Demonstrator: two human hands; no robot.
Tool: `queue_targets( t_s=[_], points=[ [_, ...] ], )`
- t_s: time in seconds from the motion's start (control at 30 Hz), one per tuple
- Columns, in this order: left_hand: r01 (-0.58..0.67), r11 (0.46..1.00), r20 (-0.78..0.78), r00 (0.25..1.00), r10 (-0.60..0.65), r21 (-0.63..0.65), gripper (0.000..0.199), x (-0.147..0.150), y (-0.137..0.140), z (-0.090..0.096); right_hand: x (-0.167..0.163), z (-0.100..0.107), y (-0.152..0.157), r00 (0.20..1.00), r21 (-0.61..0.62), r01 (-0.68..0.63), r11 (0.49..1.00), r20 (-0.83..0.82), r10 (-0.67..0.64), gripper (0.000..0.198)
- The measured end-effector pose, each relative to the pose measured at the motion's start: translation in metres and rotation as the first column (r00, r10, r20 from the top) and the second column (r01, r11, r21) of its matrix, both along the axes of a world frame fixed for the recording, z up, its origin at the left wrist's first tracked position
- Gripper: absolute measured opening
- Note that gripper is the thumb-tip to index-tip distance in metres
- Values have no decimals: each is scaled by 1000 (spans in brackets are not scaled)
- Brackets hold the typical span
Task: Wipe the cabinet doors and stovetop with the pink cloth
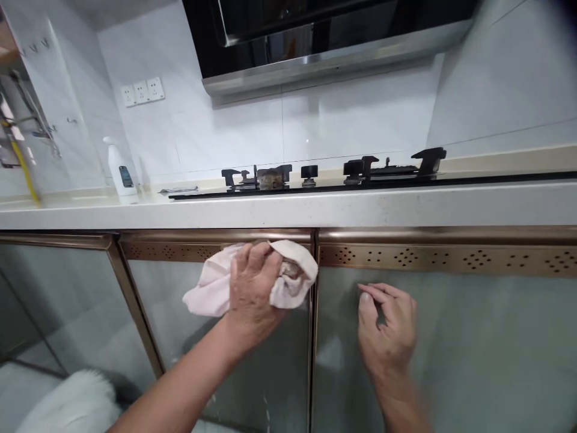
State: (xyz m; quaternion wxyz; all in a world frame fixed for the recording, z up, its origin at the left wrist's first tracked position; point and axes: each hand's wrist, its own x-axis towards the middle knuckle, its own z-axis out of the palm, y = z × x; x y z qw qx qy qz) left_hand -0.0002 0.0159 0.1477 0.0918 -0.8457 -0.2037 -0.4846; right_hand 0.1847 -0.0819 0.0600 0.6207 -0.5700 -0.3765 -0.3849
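My left hand (253,291) is closed around a pale pink cloth (208,287), pressing it to the top of a cabinet door (265,361) at the perforated bronze strip (175,251). The cloth bunches out on both sides of the fingers, and a brownish stain shows in its fold at the right. To the right, my right hand (391,325) hovers by the neighbouring glass cabinet door (482,349). Its fingers are curled, the thumb close to the fingertips, and nothing shows between them.
Above the doors runs the white countertop edge (360,204), carrying a black gas stove (270,180) and a white spray bottle (121,171). A dark range hood (333,54) overhangs the stove. Something white and fluffy (72,403) is at the lower left.
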Motion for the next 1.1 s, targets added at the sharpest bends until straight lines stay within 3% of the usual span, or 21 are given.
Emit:
queue_targets(
  t_s=[0.13, 0.3, 0.4, 0.5, 0.67, 0.8, 0.93, 1.1],
  points=[
    [-126, 977, -77, 987, 141, 169, 39, 8, -8, 5, 9, -14, 6, 993, 21, 79, 997, 87, -81, 18],
    [-121, 973, -232, 958, 166, 197, 39, 3, -17, 21, 13, -16, 7, 984, 31, 103, 994, 145, -107, 15],
    [-148, 962, -301, 929, 215, 230, 40, 4, -18, 20, 6, -5, 1, 988, 4, 18, 1000, 154, -19, 20],
    [-147, 955, -353, 906, 235, 259, 37, 7, -16, 5, -12, 8, -7, 971, -98, -123, 988, 194, 140, 27],
    [-77, 982, -414, 899, 142, 170, 25, 7, -7, -19, -47, 14, -3, 959, -335, -62, 940, 240, 149, 33],
    [-40, 990, -324, 942, 82, 134, 40, 4, -5, -27, -50, 10, 9, 974, -399, 23, 916, 214, 69, 38],
    [-8, 990, -219, 975, 39, 140, 53, 1, -6, -39, -45, 16, 17, 972, -351, -113, 930, 156, 176, 31],
    [118, 978, -146, 985, -93, 170, 50, -8, 0, -54, -45, 36, 21, 927, -408, -281, 868, 118, 356, 15]
  ],
)
